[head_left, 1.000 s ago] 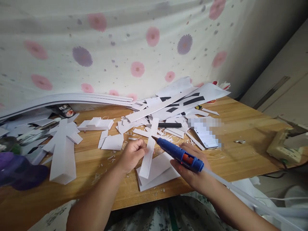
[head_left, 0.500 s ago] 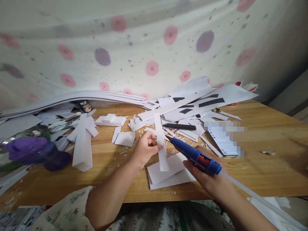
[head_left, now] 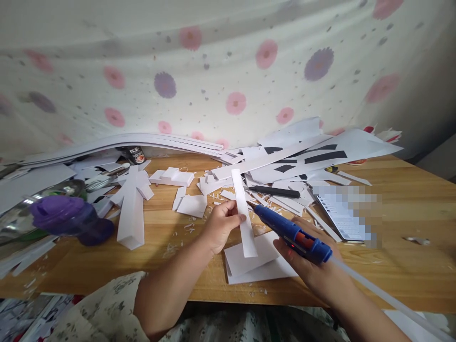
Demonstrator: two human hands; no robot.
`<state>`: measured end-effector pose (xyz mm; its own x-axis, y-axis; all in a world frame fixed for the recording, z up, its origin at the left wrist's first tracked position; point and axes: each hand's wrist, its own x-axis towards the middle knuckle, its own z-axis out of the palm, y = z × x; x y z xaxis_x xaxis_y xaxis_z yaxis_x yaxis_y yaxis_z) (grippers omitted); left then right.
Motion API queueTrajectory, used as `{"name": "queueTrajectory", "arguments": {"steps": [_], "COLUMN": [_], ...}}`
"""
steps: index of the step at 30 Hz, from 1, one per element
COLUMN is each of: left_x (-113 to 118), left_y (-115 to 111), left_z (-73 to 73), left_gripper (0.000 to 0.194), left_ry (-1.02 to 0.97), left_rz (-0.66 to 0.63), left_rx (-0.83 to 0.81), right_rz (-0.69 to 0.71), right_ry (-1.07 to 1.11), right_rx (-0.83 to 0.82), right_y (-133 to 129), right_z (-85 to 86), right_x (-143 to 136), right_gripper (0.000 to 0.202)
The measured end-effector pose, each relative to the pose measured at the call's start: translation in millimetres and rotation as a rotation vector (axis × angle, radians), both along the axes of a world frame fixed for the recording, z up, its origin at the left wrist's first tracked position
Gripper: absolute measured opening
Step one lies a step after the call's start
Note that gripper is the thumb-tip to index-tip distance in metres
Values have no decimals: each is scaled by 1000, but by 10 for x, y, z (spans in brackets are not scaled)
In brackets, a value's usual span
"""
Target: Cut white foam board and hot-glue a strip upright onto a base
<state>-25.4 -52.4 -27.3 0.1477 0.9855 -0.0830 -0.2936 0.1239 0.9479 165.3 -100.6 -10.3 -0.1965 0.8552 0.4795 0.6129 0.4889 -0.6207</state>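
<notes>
My left hand pinches a narrow white paper strip by its left edge, holding it up above the table. In my right hand is a blue hot glue gun, with a small red light showing and a long clear glue stick trailing from its back. The gun's nozzle points at the strip's right edge, close by; whether it touches I cannot tell. Below the strip lies a folded white paper piece near the table's front edge.
A black utility knife lies among paper scraps behind my hands. A phone, partly blurred out, is on the right. To the left stand a white paper model and a purple bottle. White sheets line the back.
My view has shifted slightly left, so everything appears further right. The strip is tilted a little differently in my left hand. Both hands keep their holds.
</notes>
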Motion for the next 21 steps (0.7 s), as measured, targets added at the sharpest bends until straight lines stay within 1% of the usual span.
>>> {"name": "queueTrajectory", "arguments": {"steps": [6,13,21], "left_x": [15,30,-3], "left_y": [-21,-26,-35], "left_z": [39,56,35], "left_gripper": [18,15,13], "left_ry": [-33,-46,-25], "left_rz": [-28,-4,-20], "left_rx": [-9,8,58], "right_rz": [21,21,7], "right_ry": [-10,-16,-32], "right_rx": [-14,1,-3], "right_y": [26,37,42], "right_z": [13,-13,4], "right_x": [-32,-54,-67], "right_gripper": [25,26,25]}}
